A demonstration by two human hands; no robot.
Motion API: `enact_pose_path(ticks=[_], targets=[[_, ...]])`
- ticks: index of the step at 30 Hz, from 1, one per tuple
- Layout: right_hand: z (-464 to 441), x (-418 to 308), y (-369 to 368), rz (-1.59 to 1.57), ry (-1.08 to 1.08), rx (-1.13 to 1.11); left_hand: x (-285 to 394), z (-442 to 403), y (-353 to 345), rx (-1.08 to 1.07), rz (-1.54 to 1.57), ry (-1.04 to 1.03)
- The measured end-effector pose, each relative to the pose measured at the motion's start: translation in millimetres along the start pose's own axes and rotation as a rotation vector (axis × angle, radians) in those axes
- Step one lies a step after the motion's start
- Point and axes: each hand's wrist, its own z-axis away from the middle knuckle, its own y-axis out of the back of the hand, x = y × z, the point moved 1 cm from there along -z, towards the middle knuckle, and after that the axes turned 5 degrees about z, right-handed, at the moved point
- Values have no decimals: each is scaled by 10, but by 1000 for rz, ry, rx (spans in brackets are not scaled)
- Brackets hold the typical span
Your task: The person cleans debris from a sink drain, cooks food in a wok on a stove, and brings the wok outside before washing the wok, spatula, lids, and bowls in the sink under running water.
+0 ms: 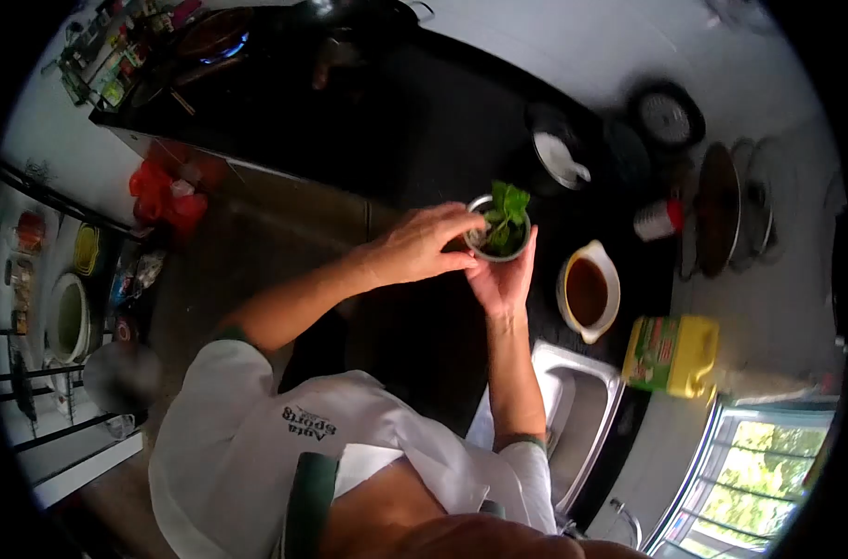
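A small round metal cup (528, 240) rests in my right hand (503, 284), which is wrapped round it from below. Green leafy herbs (509, 203) fill the cup, and one sprig rises above its far rim. Over the near-left rim, my left hand (433, 247) bends its fingers into the cup beside the herb stems. Its thumb stays low, close to my right palm. What the left fingertips grip is hidden among the leaves. Right of the cup, on the black counter, stands a white eared dish (612, 284) of brown liquid (587, 291).
A steel sink (587, 410) lies by my right forearm, with a yellow jug (694, 354) beyond it. Farther back are a bowl of white stuff with a spoon (559, 158) and a red-and-white container (658, 220). A blue flame (226, 48) burns under a pan at far left.
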Motion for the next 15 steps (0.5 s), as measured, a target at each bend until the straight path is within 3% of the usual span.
enact_pose_path(ticks=[2,4,5,7,10,12,15], targets=[[-593,90,-609,167,-26,22,125,72,644,213,-68,-144],[-1337,81,-966,225,-2,-18,-4,44,1288,315,-143,-159],[-1700,87,-1144,399,60,-40,-98,57,1604,398,-214,-191],[-2415,69,-1366,712,153,-107,-407,149,2118,426,-240,-86],[-3527,270,-1360,1432,352,60,-1231,363,2531,507,-110,130],[-4284,416,-519,2769,345,-236,-1222,410,2739,514,-71,185],[-4463,440,-730,2573,405,-30,-1199,533,2903,523,-114,186]])
